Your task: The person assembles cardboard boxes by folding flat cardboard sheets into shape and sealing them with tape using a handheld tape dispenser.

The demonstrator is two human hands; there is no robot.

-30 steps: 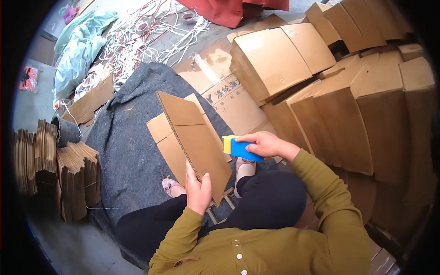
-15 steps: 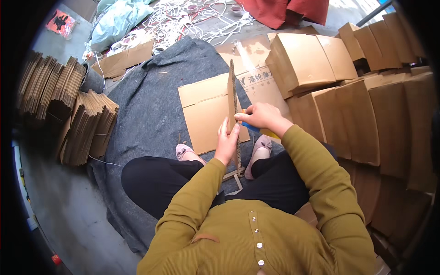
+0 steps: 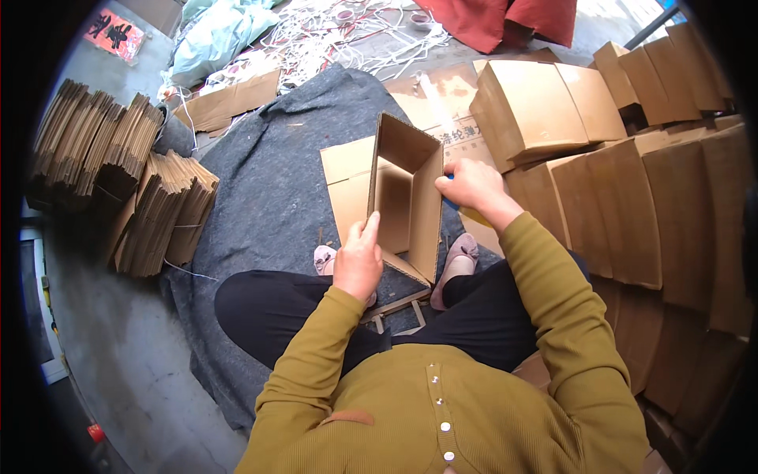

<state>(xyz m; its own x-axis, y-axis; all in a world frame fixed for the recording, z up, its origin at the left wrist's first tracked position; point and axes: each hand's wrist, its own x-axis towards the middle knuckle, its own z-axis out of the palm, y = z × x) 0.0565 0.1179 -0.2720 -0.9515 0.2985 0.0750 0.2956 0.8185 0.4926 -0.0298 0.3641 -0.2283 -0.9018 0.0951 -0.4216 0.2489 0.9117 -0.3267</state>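
Note:
An open cardboard box point(image 3: 430, 209) stands between my knees, its walls spread into a rectangle and the ground showing through it. My left hand point(image 3: 359, 261) grips the box's left wall, fingers pointing up along it. My right hand point(image 3: 478, 193) is closed at the top of the right wall, with the thumb against the cardboard edge. Under that palm is a blue and yellow object point(image 3: 451, 204), mostly hidden, so its kind is unclear. A flat cardboard sheet point(image 3: 347, 186) lies behind the box on a dark grey cloth point(image 3: 260, 189).
Bundled flat cartons point(image 3: 170, 205) are stacked at the left. Made-up cardboard boxes point(image 3: 608, 213) are piled high close to my right arm. Tangled white straps point(image 3: 339, 39), a pale blue plastic bag point(image 3: 221, 39) and red cloth point(image 3: 505, 20) lie at the far side.
The carton was folded flat and upright; now its walls are spread open. My left hand has moved left and down with one wall, my right hand slightly right with the other.

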